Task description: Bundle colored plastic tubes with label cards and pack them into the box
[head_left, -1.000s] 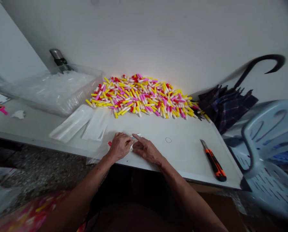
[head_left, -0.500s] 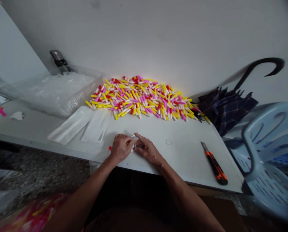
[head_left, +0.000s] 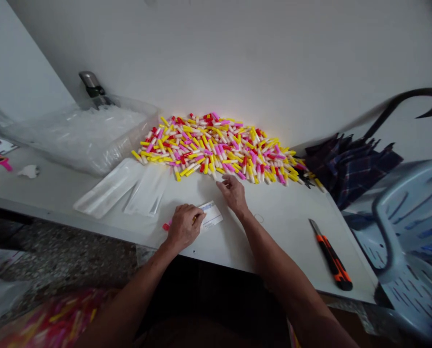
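Left grip [head_left: 183, 226] closed on a yellow piece [head_left: 194, 219]; right grip [head_left: 234, 194] near the heap [head_left: 212, 145], hold unconfirmed.
Printed card [head_left: 212, 215] lies on the surface [head_left: 281, 232], beside the left grip. Few pieces gathered; many loose in the heap. Finished count not determinable.

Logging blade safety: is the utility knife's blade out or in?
Out. On the orange-and-black utility knife, a bare grey blade sticks out of the end farther from the person.
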Demonstrator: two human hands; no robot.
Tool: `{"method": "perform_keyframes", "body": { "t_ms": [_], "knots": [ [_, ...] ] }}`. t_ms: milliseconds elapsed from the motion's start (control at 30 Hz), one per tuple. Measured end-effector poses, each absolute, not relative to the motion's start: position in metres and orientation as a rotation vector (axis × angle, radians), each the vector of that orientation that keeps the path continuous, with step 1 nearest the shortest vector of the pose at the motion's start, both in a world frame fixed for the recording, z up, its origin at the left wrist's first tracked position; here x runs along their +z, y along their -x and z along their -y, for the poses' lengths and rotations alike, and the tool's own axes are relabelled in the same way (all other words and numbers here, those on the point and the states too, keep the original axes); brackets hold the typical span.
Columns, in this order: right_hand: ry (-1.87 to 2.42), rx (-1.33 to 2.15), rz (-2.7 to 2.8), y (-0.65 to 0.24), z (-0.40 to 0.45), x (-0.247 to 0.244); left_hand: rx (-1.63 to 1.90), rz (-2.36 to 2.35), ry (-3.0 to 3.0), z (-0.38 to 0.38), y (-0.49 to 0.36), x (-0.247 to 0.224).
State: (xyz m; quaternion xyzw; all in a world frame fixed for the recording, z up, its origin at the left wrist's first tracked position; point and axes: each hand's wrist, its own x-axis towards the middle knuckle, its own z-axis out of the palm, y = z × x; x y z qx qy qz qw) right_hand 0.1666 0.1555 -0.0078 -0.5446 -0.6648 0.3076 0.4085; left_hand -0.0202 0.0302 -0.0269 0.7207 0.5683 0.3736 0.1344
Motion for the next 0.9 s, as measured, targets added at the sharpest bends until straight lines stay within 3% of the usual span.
{"method": "perform_keyframes", "body": {
  "t_ms": [300,500,633,800,900],
  "knots": [
    [1.654,0.252,2.251,-0.079,-0.222,0.017,1.050,-1.643,-2.084,-0.027,0.018,-0.024],
    [1.799,0.053,2.333,-0.079,-0.230,0.013,1.047,-1.648,-2.101,-0.027,0.017,-0.024],
    [1.656,0.242,2.166,-0.109,-0.228,0.017,1.048,-1.658,-2.092,-0.026,0.018,-0.024],
    [1.329,0.838,1.669,-0.183,-0.205,0.033,1.089,-1.634,-2.098,-0.027,0.020,-0.026],
    [1.289,1.035,1.681,-0.229,-0.192,0.047,1.094,-1.629,-2.100,-0.027,0.021,-0.027]
  ]
}}
